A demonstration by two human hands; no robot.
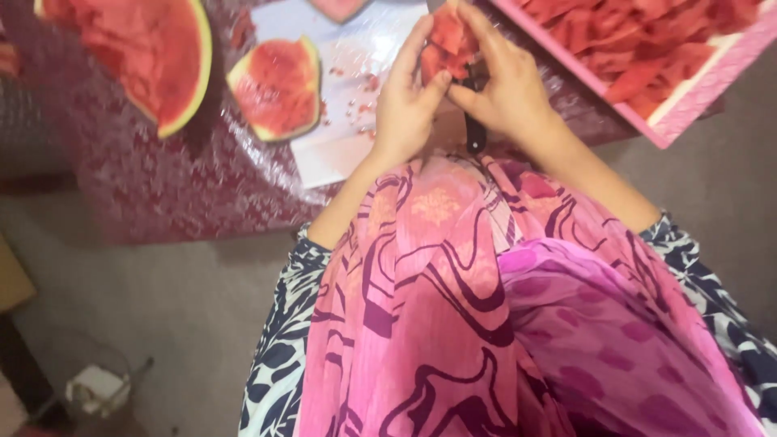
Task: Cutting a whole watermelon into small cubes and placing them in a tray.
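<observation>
At the bottom left, on the grey floor [178, 316], I see one small white packet [97, 390] lying inside a clear round container; its print is too blurred to make out. Above it, the worktop [146, 186] wears a dark red patterned cover, and its near edge runs across with open floor below it. On the worktop I count three cut watermelon pieces: a large half [142, 53] at the far left, a smaller wedge [279, 87] just beside it, resting partly on a white cutting board [340, 146], and a third piece [336, 8] cut off by the top edge.

My left hand [405, 101] is curled around a chunk of red watermelon flesh [447, 44], fingers closed against it from the left. My right hand [506, 85] grips the same chunk from the right and also holds a knife, of which only the dark handle [475, 133] shows below the palm. The chunk sits raised between both hands, over the board's right edge.

To the right stands one pink tray [688, 109] heaped with red watermelon slices [639, 40]; its corner overhangs the worktop edge. Grey floor lies open beyond it. My pink patterned garment [486, 324] fills the lower middle.
</observation>
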